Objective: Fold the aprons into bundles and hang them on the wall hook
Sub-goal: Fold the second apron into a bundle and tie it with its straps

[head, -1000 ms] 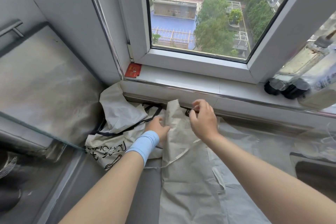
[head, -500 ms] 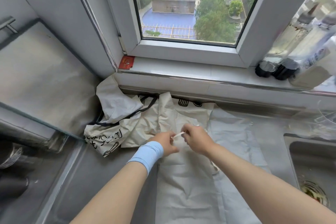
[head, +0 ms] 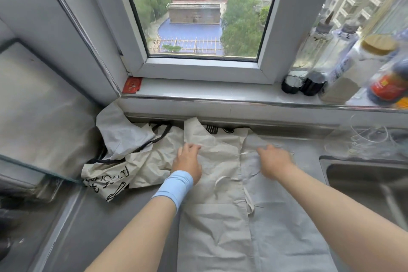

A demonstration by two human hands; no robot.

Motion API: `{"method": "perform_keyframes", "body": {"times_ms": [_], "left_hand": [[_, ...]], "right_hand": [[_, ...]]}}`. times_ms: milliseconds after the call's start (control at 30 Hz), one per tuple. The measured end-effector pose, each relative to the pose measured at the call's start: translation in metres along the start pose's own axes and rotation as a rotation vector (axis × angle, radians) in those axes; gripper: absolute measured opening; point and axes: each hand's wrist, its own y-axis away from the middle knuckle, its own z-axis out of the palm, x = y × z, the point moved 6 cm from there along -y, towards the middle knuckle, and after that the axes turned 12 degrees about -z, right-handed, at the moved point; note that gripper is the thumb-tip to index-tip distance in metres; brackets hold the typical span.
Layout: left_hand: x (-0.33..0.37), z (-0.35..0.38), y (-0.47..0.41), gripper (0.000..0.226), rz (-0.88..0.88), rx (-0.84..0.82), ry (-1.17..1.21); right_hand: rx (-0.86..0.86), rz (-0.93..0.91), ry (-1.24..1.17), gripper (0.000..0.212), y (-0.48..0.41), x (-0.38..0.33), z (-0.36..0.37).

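Head view: two hands on a long beige cloth apron [head: 216,216] spread on a grey steel counter [head: 99,238].

The left hand [head: 187,161], above a light blue wristband [head: 174,185], lies palm-down on the apron's upper left edge, fingers nearly straight and gripping nothing. The right hand [head: 274,161] rests on the paler grey fabric [head: 287,227] just beside it; it is blurred, so I cannot tell its grip. A crumpled black-printed apron [head: 110,179] lies to the left, below the white window sill [head: 198,90].

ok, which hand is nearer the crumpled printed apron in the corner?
Left. The left hand lies beside the printed apron; the right hand is farther right on the flat plain apron, toward the sink.
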Motion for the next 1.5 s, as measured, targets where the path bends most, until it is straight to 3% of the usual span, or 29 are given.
{"method": "perform_keyframes", "body": {"times_ms": [133, 233, 367, 467, 533, 633, 700, 733, 800, 867, 933, 1000, 1067, 1167, 1267, 1333, 1433, 1500], "left_hand": [[-0.023, 0.037, 0.000, 0.078, -0.027, -0.332, -0.340], [-0.034, 0.047, 0.001, 0.079, 0.017, -0.446, -0.545], [-0.028, 0.023, -0.025, 0.038, 0.107, -0.197, -0.347], [-0.034, -0.001, -0.056, 0.028, -0.018, -0.045, 0.066], [-0.041, -0.014, -0.076, 0.034, -0.129, 0.011, 0.241], [-0.046, -0.023, -0.098, 0.048, -0.175, 0.001, 0.384], [-0.043, -0.031, -0.104, 0.055, -0.119, 0.024, 0.414], [-0.039, -0.035, -0.105, 0.059, -0.051, 0.052, 0.398], [-0.028, -0.039, -0.102, 0.063, 0.109, 0.054, 0.321], [-0.017, -0.038, -0.098, 0.065, 0.215, -0.010, 0.223], [-0.016, -0.036, -0.099, 0.067, 0.200, -0.047, 0.196], [-0.026, -0.035, -0.103, 0.060, 0.031, -0.033, 0.273], [-0.040, -0.028, -0.106, 0.050, -0.195, -0.081, 0.334], [-0.044, -0.010, -0.109, 0.055, -0.337, -0.251, 0.370], [-0.042, -0.003, -0.112, 0.043, -0.401, -0.285, 0.515], [-0.041, -0.007, -0.111, 0.012, -0.392, -0.243, 0.532], [-0.051, -0.025, -0.110, 0.011, -0.400, -0.178, 0.383], [-0.063, -0.036, -0.112, 0.009, -0.411, -0.165, 0.378]], "right_hand": [[0.286, -0.218, -0.072, 0.048, -0.007, -0.046, -0.007], [0.218, -0.444, -0.078, 0.066, -0.016, -0.089, 0.001], [0.049, -0.365, -0.130, 0.059, -0.035, -0.110, 0.021], [0.226, -0.218, -0.168, 0.036, -0.050, -0.109, 0.008], [0.381, -0.179, -0.319, 0.045, -0.061, -0.110, -0.009], [0.284, -0.217, -0.532, 0.074, -0.084, -0.126, -0.024], [0.147, -0.132, -0.587, 0.083, -0.093, -0.136, -0.027], [0.115, -0.091, -0.614, 0.071, -0.097, -0.138, -0.028], [0.117, -0.085, -0.652, 0.017, -0.100, -0.141, -0.033], [0.090, -0.140, -0.763, 0.027, -0.098, -0.147, -0.035], [0.025, -0.178, -0.907, 0.028, -0.093, -0.154, -0.035], [0.020, -0.161, -0.857, 0.011, -0.097, -0.151, -0.033], [0.041, -0.033, -0.728, 0.022, -0.105, -0.137, -0.026], [0.126, 0.107, -0.462, 0.040, -0.105, -0.122, -0.018], [0.413, -0.043, -0.271, 0.071, -0.094, -0.137, -0.026], [0.596, -0.197, -0.240, 0.078, -0.087, -0.153, -0.030], [0.588, -0.307, -0.209, 0.086, -0.089, -0.170, -0.025], [0.524, -0.382, -0.222, 0.075, -0.092, -0.188, -0.026]]}}
